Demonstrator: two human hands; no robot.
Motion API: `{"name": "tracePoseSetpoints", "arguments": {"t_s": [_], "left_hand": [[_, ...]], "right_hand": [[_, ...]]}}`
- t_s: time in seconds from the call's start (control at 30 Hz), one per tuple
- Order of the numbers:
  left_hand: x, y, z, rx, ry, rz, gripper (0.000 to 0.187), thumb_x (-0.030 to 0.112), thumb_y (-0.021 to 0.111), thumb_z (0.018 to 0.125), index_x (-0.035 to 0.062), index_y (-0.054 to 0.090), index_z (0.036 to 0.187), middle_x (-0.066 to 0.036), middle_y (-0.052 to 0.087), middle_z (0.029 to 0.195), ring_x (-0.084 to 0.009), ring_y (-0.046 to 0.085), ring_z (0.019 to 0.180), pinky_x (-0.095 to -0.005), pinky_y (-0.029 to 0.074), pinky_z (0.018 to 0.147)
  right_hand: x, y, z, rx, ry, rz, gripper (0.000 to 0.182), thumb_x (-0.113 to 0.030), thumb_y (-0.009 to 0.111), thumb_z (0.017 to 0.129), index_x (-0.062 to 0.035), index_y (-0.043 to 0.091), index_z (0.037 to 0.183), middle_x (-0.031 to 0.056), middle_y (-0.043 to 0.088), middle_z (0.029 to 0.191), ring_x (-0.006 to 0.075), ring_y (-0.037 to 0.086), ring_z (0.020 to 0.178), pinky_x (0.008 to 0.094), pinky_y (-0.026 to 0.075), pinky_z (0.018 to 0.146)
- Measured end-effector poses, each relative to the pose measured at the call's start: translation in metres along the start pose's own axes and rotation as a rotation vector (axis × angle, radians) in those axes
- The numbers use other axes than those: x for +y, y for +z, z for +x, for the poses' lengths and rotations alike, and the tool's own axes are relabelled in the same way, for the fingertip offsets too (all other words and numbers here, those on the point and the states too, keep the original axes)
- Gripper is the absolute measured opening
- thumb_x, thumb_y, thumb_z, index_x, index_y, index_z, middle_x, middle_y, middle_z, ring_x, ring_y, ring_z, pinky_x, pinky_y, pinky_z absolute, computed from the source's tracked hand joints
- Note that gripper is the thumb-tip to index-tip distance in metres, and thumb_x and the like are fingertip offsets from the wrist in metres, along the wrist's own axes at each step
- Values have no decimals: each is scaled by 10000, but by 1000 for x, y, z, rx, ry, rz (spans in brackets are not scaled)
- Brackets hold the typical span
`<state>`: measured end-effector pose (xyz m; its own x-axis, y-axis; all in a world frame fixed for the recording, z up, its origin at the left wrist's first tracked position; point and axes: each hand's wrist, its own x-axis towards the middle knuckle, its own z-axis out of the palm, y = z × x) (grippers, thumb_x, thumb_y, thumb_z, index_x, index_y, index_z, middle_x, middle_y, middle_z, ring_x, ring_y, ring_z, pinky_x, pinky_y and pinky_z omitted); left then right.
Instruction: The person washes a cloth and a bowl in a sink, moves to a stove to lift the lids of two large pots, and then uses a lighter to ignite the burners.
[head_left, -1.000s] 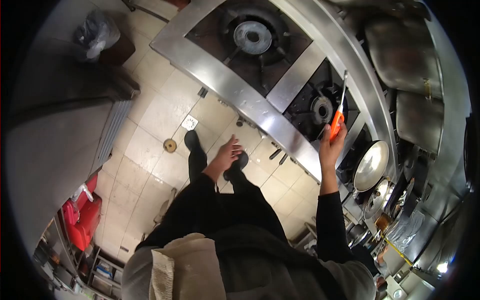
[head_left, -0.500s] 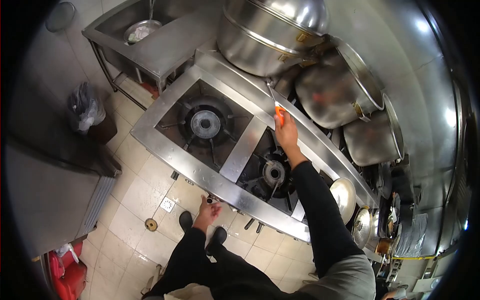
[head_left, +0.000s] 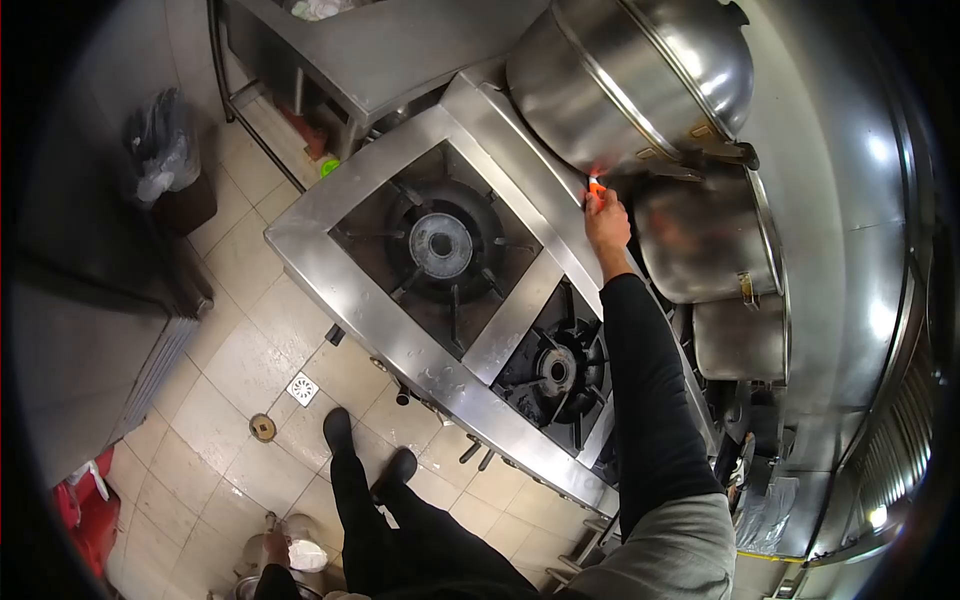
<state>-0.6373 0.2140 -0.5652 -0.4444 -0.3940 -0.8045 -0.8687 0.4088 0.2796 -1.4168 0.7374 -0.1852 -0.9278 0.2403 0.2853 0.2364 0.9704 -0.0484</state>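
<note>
My right hand [head_left: 608, 228] reaches over the back ledge of the stove [head_left: 515, 315], its fingers wrapped round an orange-handled tool [head_left: 596, 187]. The far end of this tool is hidden against the large steel pot [head_left: 600, 90], right at its lower side. Low in the view, my left hand [head_left: 273, 545] hangs beside my body, over a metal vessel and a white item [head_left: 307, 555] near the floor. Its fingers are small and partly hidden, so I cannot tell whether they hold anything. Two burners, the left one [head_left: 440, 246] and the right one [head_left: 556, 370], lie below my right arm.
More steel pots [head_left: 705, 240] stand along the back ledge to the right. A steel sink counter [head_left: 400, 45] adjoins the stove at the upper left. A lined bin [head_left: 165, 170] stands on the tiled floor [head_left: 265, 330], left of the stove. Red items [head_left: 90, 520] lie at lower left.
My right hand has moved up and right with the orange-handled tool, closer to the large pot. My left hand has dropped from beside the stove's front to low beside my body. The view has shifted.
</note>
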Motion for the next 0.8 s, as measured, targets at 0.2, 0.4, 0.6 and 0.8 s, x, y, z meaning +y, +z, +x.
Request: {"name": "tracePoseSetpoints", "arguments": {"t_s": [0.2, 0.4, 0.6, 0.8], "left_hand": [[41, 13, -36, -158, -451, -710, 258, 317, 553, 930, 127, 580, 1103, -38, 589, 655, -131, 555, 517, -262, 379, 423], [88, 34, -27, -229, -362, -759, 316, 328, 558, 925, 65, 580, 1099, -30, 597, 686, -126, 558, 536, -263, 386, 453], [97, 37, -25, -245, -265, -868, 309, 335, 557, 917, 59, 592, 1050, -38, 610, 702, -122, 568, 562, -263, 410, 481], [111, 4, -43, -236, -110, -801, 274, 312, 510, 906, 49, 574, 950, -58, 594, 661, -140, 539, 506, -280, 409, 444]], "right_hand": [[-5, 3, -2, 12, -4, -41, 380, -490, 516, 910, -175, 552, 1120, 171, 636, 1071, 408, 631, 959, 512, 500, 792], [-2, 8, 0, 11, -6, -73, 400, -512, 510, 907, -190, 535, 1145, 175, 637, 1063, 405, 627, 974, 512, 496, 800], [1, -6, -54, 56, -45, 137, 588, -430, 624, 872, -126, 385, 1315, 238, 628, 1105, 438, 603, 1007, 519, 482, 809], [48, -86, -181, 230, 90, 667, 395, -298, 685, 869, -34, 584, 1145, 148, 664, 861, 252, 641, 749, 349, 481, 656]]}}
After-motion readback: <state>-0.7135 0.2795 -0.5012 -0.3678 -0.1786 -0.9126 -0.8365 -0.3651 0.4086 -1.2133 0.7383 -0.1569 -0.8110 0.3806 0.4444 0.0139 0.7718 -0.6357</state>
